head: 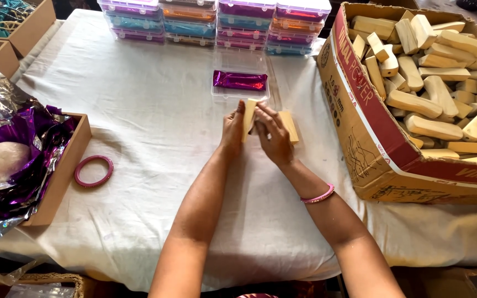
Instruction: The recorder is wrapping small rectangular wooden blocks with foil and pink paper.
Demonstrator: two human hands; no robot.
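Both hands meet at the middle of the cloth-covered table [155,116]. My left hand [232,130] holds a pale wooden block [248,117] upright on its edge. My right hand [273,134] grips a second wooden block [290,127] that lies slanted behind the fingers, close against the first. Just beyond the hands sits a clear plastic box [240,83] with a strip of purple foil [239,80] lying in it.
A large cardboard carton [371,143] full of wooden blocks stands at the right. Stacked clear boxes [216,22] with coloured contents line the far edge. At the left are a box of purple foil [62,171] and a pink bangle [93,170].
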